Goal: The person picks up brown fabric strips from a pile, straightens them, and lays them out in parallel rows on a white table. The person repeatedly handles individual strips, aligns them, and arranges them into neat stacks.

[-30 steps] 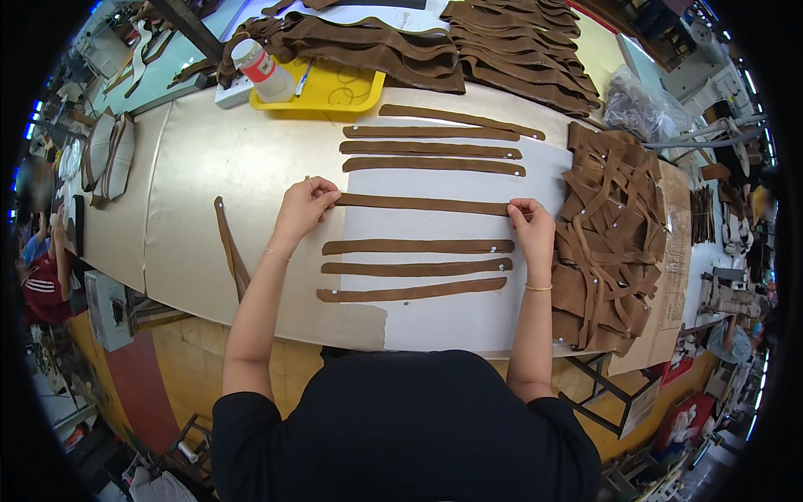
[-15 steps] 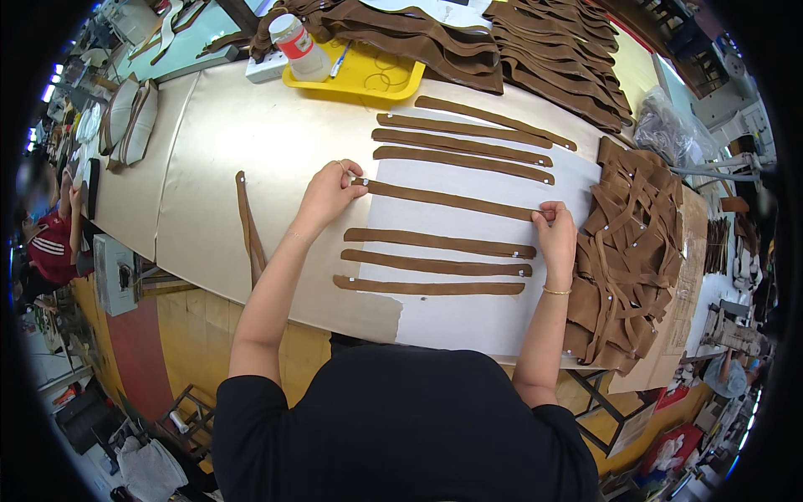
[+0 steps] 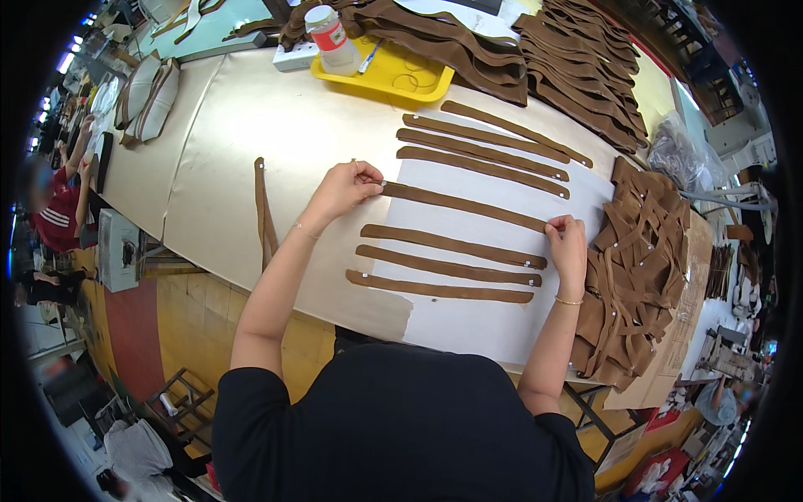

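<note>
Several brown leather straps lie in rows on a white sheet (image 3: 468,326) on the beige table (image 3: 242,142). My left hand (image 3: 345,186) pinches the left end of the middle strap (image 3: 464,204), and my right hand (image 3: 567,244) holds its right end. Three straps (image 3: 485,151) lie beyond it and three straps (image 3: 443,266) lie nearer to me. A single strap (image 3: 262,209) lies apart, to the left of my left arm.
A heap of loose brown straps (image 3: 636,268) lies to the right of my right hand. At the far edge stand a yellow tray (image 3: 393,74), a white bottle with a red label (image 3: 329,38) and stacked brown pieces (image 3: 577,67). Another person (image 3: 54,209) sits at far left.
Both hands stay on the ends of the middle strap. The view has shifted, so the table sits lower and more tilted in the picture.
</note>
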The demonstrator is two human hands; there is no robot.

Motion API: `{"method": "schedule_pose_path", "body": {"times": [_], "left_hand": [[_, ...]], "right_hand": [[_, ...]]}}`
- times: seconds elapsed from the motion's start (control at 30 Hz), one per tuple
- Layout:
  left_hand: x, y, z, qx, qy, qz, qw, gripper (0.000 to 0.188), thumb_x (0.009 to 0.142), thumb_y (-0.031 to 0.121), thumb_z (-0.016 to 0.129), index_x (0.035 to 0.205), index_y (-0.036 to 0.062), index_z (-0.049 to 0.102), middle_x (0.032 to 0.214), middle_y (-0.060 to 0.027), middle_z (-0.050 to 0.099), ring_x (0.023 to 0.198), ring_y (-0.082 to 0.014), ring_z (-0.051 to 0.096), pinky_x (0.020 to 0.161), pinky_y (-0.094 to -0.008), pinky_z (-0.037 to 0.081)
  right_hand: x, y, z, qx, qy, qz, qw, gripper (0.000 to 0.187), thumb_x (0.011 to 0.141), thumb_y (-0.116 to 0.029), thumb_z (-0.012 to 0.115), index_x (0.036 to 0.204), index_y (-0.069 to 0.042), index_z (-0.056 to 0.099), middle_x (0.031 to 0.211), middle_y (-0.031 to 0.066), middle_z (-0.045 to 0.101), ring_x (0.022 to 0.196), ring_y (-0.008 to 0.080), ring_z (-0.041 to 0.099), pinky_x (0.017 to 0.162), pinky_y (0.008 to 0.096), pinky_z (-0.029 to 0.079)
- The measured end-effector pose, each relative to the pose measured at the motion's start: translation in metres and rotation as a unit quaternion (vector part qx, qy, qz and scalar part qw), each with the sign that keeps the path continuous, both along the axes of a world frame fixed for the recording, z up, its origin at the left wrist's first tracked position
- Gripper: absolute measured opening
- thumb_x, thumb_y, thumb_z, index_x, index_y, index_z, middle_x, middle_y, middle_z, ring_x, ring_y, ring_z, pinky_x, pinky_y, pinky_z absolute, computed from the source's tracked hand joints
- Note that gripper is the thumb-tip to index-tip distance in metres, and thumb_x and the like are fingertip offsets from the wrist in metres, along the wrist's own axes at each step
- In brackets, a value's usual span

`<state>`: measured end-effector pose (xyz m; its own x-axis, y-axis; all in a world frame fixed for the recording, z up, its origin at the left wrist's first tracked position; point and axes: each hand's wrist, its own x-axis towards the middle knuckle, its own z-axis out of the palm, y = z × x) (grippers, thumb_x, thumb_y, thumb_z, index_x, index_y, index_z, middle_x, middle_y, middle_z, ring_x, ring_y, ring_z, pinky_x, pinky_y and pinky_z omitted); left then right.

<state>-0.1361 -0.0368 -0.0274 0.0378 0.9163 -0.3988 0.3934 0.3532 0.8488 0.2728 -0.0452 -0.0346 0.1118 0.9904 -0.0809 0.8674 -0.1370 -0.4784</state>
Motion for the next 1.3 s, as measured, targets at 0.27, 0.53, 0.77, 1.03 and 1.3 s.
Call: {"method": "schedule_pose_path", "body": {"times": [0.27,0.53,0.77,1.03,1.3], "left_hand": [[-0.007,-0.007,0.000,0.001,-0.041,0.000,0.999,0.017,0.084,0.009,0.070,0.097,-0.0007,0.066,0.073,-0.0005,0.063,0.065,-0.0058,0.057,0.058,-0.0202,0.046],[-0.010,-0.027,-0.001,0.012,-0.145,0.065,0.987,0.017,0.083,0.011,0.070,0.095,0.0009,0.064,0.075,-0.0013,0.064,0.068,-0.0061,0.059,0.060,-0.0204,0.046],[-0.027,-0.086,0.027,0.039,-0.190,0.161,0.968,0.015,0.089,0.011,0.067,0.097,0.0035,0.056,0.080,-0.0037,0.063,0.069,-0.0096,0.063,0.063,-0.0224,0.048],[-0.067,-0.174,0.027,0.199,-0.237,0.269,0.912,0.013,0.090,-0.005,0.060,0.101,0.0014,0.054,0.092,-0.0104,0.063,0.080,-0.0176,0.068,0.071,-0.0277,0.054],[-0.048,-0.234,-0.004,0.212,0.058,0.297,0.929,0.012,0.083,0.001,0.072,0.093,-0.0033,0.065,0.087,-0.0097,0.069,0.075,-0.0154,0.067,0.067,-0.0262,0.054]], "right_hand": [[0.009,0.002,0.003,0.007,0.061,0.104,0.993,0.016,0.084,-0.003,0.066,0.099,-0.001,0.059,0.097,0.0145,0.056,0.084,0.0287,0.060,0.077,0.0376,0.049],[0.017,0.001,0.000,-0.031,0.082,0.146,0.985,0.020,0.083,0.001,0.065,0.103,0.001,0.060,0.086,0.0096,0.064,0.073,0.0170,0.059,0.070,0.0297,0.049],[-0.017,0.028,0.034,-0.120,0.243,0.080,0.959,0.013,0.094,-0.007,0.058,0.106,-0.003,0.057,0.072,0.0040,0.060,0.055,0.0087,0.055,0.054,0.0238,0.047],[-0.144,0.100,0.035,-0.103,0.581,0.117,0.798,0.010,0.094,-0.008,0.057,0.102,-0.003,0.056,0.082,0.0106,0.065,0.068,0.0173,0.064,0.064,0.0301,0.056],[-0.302,0.146,0.016,-0.152,0.490,0.217,0.831,0.025,0.089,-0.010,0.066,0.110,-0.001,0.056,0.093,0.0086,0.067,0.079,0.0158,0.066,0.076,0.0287,0.055]]}}
